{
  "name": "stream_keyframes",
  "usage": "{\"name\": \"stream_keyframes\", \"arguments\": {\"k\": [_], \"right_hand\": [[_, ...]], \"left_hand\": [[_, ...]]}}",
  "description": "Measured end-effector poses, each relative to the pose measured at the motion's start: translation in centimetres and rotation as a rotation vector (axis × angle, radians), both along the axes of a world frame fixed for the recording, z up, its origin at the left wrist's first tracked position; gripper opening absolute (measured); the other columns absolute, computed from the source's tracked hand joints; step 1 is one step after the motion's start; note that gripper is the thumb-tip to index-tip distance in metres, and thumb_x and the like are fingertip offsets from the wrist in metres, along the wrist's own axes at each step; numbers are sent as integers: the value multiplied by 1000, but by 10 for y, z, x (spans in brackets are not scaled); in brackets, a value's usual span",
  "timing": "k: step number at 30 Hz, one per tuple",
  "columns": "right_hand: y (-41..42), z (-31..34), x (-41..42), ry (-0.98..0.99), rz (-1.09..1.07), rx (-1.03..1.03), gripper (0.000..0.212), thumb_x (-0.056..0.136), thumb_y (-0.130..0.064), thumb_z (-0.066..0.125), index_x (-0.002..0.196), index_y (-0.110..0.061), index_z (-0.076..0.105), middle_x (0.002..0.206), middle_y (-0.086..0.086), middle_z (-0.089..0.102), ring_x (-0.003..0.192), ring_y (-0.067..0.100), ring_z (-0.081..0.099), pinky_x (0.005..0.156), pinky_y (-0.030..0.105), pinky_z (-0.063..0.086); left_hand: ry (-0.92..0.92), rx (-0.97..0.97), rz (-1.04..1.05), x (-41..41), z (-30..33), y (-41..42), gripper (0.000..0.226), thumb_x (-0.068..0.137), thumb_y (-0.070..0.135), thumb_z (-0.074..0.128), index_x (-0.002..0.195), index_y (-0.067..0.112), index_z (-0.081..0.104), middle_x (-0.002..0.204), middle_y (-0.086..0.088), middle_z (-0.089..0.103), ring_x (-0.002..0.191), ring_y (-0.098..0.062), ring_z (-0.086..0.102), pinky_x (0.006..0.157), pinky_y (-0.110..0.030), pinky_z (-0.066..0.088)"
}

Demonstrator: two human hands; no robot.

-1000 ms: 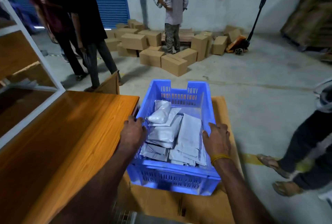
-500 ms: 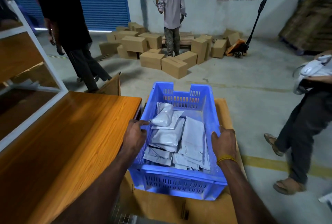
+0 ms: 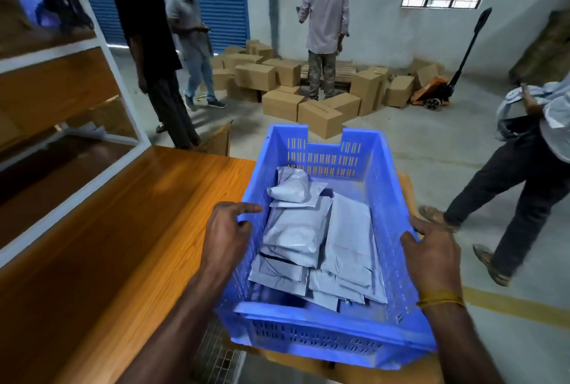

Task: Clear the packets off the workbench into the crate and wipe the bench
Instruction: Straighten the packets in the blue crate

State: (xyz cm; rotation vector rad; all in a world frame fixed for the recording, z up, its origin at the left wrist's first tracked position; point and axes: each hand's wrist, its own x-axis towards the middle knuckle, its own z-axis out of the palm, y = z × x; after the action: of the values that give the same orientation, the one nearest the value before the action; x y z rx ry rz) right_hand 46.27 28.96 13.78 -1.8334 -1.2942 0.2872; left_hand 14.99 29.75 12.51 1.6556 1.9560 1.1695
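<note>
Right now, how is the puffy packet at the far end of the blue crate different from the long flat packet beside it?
The puffy packet bulges as if stuffed, while the flat packet lies thin and smooth. The puffy packet is shorter and sits crosswise near the crate's far wall; the flat packet is longer and runs lengthwise toward the near end. The puffy packet rests on top of other packets, and the flat one overlaps some too. Both are pale grey and lie inside the crate.

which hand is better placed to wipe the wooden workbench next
Left, probably. The left hand holds the blue plastic crate on the side beside the wooden workbench; the right hand holds the far side.
</note>
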Motion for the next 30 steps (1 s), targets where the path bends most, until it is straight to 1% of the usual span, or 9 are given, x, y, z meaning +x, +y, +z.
{"name": "stream_keyframes", "arguments": {"k": [3,5,8,12,15,18,22,27,30], "right_hand": [[-8,19,-17,-22,54,32,31,83,1,64,113,5,68,116,30,64,106,44,61,88,41,46],[-11,25,-31,-36,105,59,27,82,-5,64,106,6,70,104,35,65,95,48,62,82,44,48],[-7,28,-49,-6,179,56,32,84,-9,65,114,2,69,101,30,69,90,42,67,82,41,49],[10,32,-70,-4,297,51,34,84,-10,67,118,-4,69,112,22,69,101,39,65,88,41,48],[32,33,-90,11,417,44,34,87,-6,67,121,-1,66,123,19,65,116,37,59,103,44,45],[62,38,-110,0,557,50,35,89,-7,66,123,-1,64,125,19,64,115,37,58,102,47,46],[121,49,-137,-50,713,60,30,87,-6,65,115,5,68,120,23,65,111,39,61,97,48,49],[210,45,-177,-132,883,71,23,80,-5,63,99,7,70,101,27,68,93,42,65,79,43,53],[256,40,-205,-175,958,68,19,76,-3,62,90,5,71,94,29,67,89,39,66,72,41,51]], "left_hand": [[-44,12,49,-12,23,-26,48,77,-8,52,102,26,76,104,0,61,34,-5,43,39,-12,28],[-40,35,108,-22,35,-42,45,80,-6,55,103,27,76,105,4,55,39,-4,46,43,-16,31],[-45,48,190,-40,42,-61,43,82,0,58,102,34,75,106,3,55,51,-2,46,56,-28,35],[-57,54,322,-54,52,-85,40,82,2,60,101,35,75,102,2,55,75,-14,53,68,-30,36],[-50,66,419,-59,52,-97,38,85,4,61,103,36,74,106,3,55,89,-16,55,75,-32,40],[-83,66,561,-60,52,-98,36,88,5,61,107,34,73,115,2,55,102,-12,53,85,-27,39],[-68,68,689,-57,52,-80,34,88,7,61,110,30,72,117,1,53,75,1,51,61,-4,36],[-84,46,828,-69,35,-32,35,81,15,57,104,37,73,106,-9,67,72,-33,63,53,-25,37],[-78,21,905,-69,22,1,38,78,14,54,104,34,73,99,-13,67,78,-33,65,57,-26,40]]}}
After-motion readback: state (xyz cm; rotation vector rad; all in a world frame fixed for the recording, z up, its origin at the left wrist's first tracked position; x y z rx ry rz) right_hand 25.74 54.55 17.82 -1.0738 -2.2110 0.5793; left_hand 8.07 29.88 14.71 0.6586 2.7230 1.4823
